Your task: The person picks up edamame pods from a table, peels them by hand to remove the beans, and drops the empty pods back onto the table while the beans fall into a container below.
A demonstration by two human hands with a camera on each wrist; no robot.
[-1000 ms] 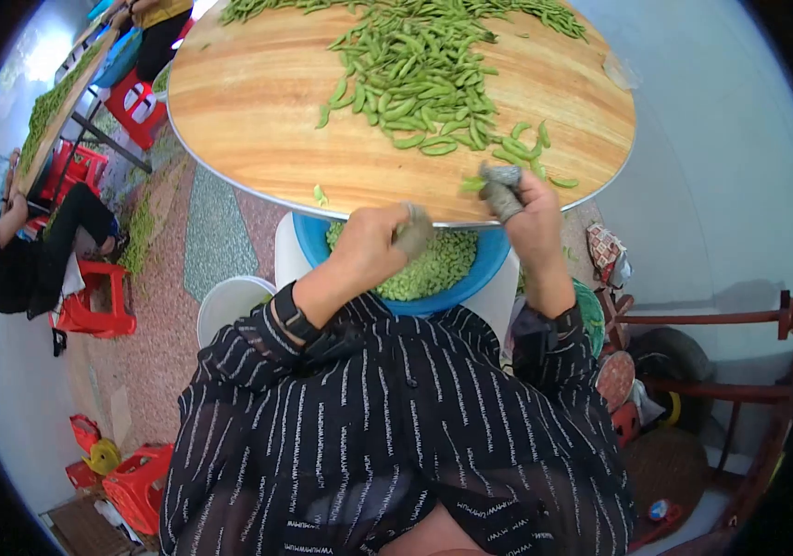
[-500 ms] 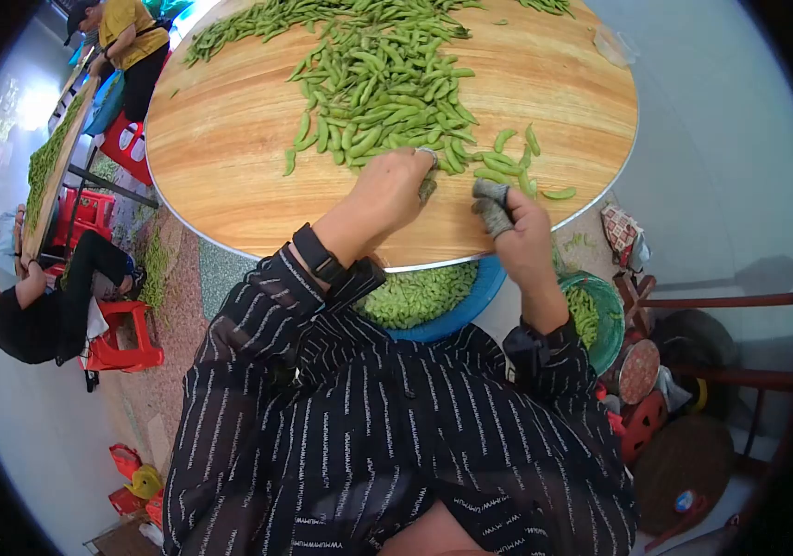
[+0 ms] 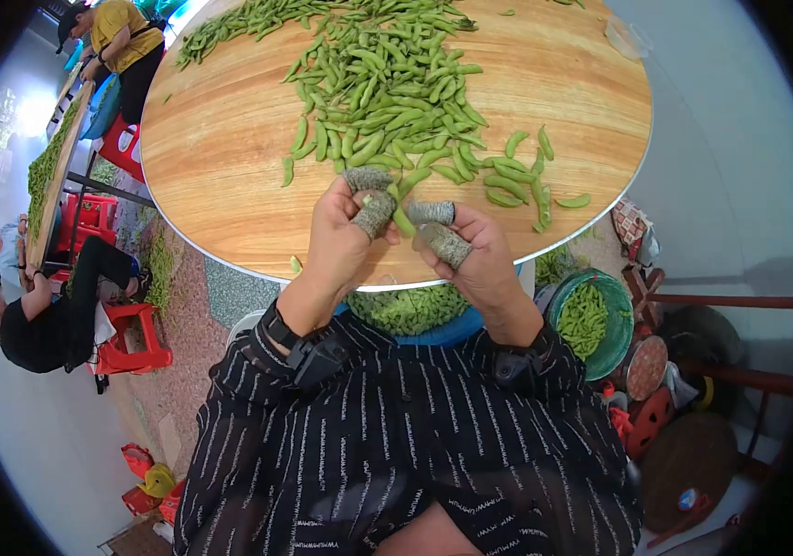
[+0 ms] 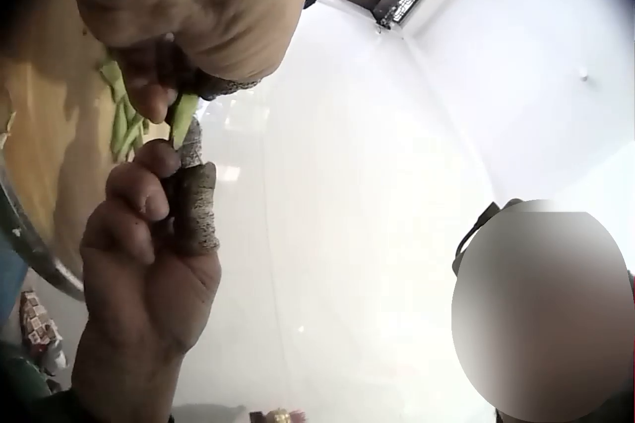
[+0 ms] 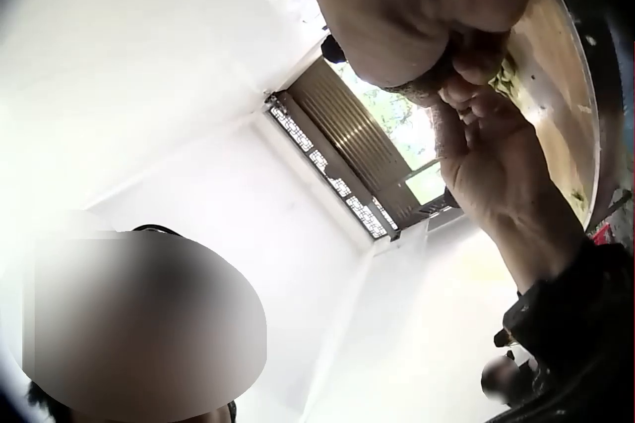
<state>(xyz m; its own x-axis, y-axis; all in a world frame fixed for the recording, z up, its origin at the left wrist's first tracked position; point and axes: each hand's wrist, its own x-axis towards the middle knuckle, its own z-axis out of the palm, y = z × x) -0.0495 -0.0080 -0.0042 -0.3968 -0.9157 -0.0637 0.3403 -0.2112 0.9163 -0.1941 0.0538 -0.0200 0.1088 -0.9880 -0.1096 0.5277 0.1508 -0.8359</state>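
Observation:
A green soybean pod (image 3: 403, 219) is held between my two hands above the near edge of the round wooden table (image 3: 220, 199). My left hand (image 3: 333, 243) pinches its upper part, thumb and forefinger wrapped in grey tape. The right hand (image 3: 486, 269), taped the same way, has thumb and forefinger at the pod's lower end. From the left wrist, the pod (image 4: 184, 120) bridges the fingers of both hands. Past the fingertips spreads a large pile of soybean pods (image 3: 387, 93). Below the table edge, a blue basin (image 3: 461, 326) holds shelled beans (image 3: 406, 310).
Several loose pods (image 3: 508, 183) lie right of the pile. A green bucket (image 3: 621, 324) with pods stands at lower right, beside a patterned bag (image 3: 633, 230). At left, other people sit by a second table (image 3: 56, 176) with red stools (image 3: 128, 338).
My left hand has drawn back from the pile's near edge with a pod. The right hand has moved left and inward, so both hands now meet at the pod.

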